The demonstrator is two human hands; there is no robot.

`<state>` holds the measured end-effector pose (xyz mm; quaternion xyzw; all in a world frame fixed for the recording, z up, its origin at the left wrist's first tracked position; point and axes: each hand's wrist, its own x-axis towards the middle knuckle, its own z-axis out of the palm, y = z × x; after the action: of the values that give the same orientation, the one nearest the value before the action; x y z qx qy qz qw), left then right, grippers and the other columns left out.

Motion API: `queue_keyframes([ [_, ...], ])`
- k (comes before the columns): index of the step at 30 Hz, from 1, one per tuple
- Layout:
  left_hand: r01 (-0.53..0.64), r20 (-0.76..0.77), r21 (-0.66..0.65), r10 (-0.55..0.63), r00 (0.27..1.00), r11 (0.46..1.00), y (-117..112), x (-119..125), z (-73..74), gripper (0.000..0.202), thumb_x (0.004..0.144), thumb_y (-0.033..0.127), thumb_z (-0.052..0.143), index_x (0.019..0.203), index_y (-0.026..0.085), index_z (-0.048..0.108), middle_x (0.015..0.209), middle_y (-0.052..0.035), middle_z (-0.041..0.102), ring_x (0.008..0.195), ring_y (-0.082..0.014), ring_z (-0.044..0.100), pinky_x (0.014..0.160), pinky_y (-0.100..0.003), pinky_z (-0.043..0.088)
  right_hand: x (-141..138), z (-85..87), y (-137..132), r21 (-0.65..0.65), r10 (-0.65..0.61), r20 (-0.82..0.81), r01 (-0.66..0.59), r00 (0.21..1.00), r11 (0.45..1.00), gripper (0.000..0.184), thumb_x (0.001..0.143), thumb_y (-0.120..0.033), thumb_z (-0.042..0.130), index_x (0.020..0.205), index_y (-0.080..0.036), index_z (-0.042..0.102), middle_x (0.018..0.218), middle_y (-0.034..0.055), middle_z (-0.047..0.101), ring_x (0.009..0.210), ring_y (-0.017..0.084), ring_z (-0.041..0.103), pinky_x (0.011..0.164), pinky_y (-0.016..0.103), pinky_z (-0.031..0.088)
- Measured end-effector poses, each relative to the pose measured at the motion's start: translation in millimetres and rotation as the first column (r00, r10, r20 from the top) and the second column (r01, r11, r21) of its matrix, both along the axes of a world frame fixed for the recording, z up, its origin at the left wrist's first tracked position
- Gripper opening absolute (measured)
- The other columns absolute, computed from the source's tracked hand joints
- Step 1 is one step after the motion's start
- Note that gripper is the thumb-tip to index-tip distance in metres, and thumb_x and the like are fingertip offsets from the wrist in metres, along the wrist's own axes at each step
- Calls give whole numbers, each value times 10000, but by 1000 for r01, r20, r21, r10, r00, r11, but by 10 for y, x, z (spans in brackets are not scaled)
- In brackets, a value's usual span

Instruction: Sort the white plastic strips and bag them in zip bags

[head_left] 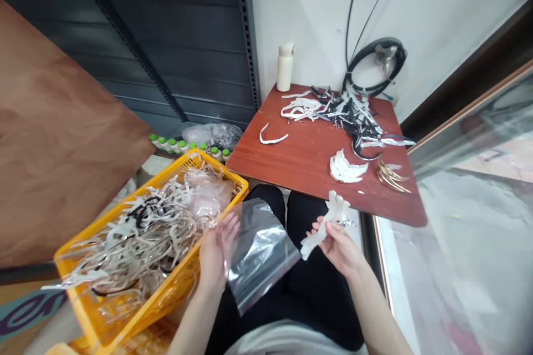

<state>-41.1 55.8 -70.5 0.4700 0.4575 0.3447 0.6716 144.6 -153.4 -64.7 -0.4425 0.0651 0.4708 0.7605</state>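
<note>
My right hand [339, 244] is closed around a small bundle of curved white strips [322, 227], held above my right thigh near the table edge. At the left edge of a clear plastic bag [262, 255] is my left hand [219, 244], gripping the film by its side. The bag spreads over my lap, looks flat, and reflects light. Beside my left hand stands a yellow plastic crate [156, 310], heaped with tangled white, clear and black strips [162, 227]. On the table lie a stack of white curved pieces [345, 167] and several gold curved pieces [391, 176].
The reddish-brown table [300, 147] also bears a pile of black, white and silver strips [353, 113], a single white strip [272, 136] and a cream bottle [285, 68]. Green-capped bottles [183, 146] stand behind the crate. A coiled black cable [402, 58] hangs by the wall.
</note>
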Motion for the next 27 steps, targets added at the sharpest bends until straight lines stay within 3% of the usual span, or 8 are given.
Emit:
queue_keyframes([
  [3,-60,-275,207,117,954,976,4,-9,-375,313,877,385,455,1113,180,475,1195,-161,618,1178,-302,581,946,-491,502,-64,-66,-13,-19,21,-31,-22,999,1000,335,648,-385,861,889,-197,721,844,31,746,836,200,710,932,380,516],
  [6,16,-378,446,172,910,895,-86,-55,-346,486,829,367,595,1241,177,422,1386,-173,454,1351,-310,379,1089,-483,351,-140,-117,16,-23,40,-75,-42,996,999,330,661,-377,854,903,-195,722,874,36,748,851,194,711,927,362,518],
  [7,140,-427,566,144,893,812,-160,-74,-281,467,835,340,601,1243,182,440,1383,-162,455,1341,-299,382,1096,-466,333,-160,-130,29,-17,40,-87,-41,995,999,330,660,-374,854,902,-192,722,875,38,748,850,194,711,922,361,520],
  [9,502,-587,680,-15,810,534,-376,-106,-150,254,891,261,530,1138,200,537,1187,-118,590,1151,-263,532,1012,-439,396,-187,-148,52,-2,28,-101,-28,994,1000,327,658,-363,857,900,-188,722,871,38,749,844,191,711,908,354,527],
  [11,780,-754,578,-210,623,239,-632,-115,-81,160,909,227,497,1039,223,592,1008,-71,642,937,-225,590,879,-389,449,-198,-153,68,9,8,-113,-7,994,1000,318,660,-348,858,899,-187,724,866,35,750,828,181,711,879,335,540],
  [12,835,-814,517,-193,548,187,-750,-108,-78,160,899,235,515,1035,212,596,1010,-79,634,932,-241,577,860,-400,446,-200,-151,72,13,-1,-121,3,993,1000,311,662,-339,858,899,-188,726,862,33,751,817,176,711,860,325,547],
  [20,923,-937,350,68,343,158,-935,53,-103,244,802,89,511,1020,158,598,983,-99,597,909,-288,535,807,-447,424,-199,-102,44,30,-27,-188,33,982,999,297,647,-306,875,883,-187,738,847,19,757,775,134,710,790,239,555],
  [27,878,-897,417,-49,439,233,-736,-18,-34,197,945,328,461,950,189,600,908,-64,603,879,-242,571,780,-368,450,-213,-150,40,29,-32,-188,38,982,999,305,641,-293,881,892,-184,747,852,29,758,768,140,711,759,235,561],
])
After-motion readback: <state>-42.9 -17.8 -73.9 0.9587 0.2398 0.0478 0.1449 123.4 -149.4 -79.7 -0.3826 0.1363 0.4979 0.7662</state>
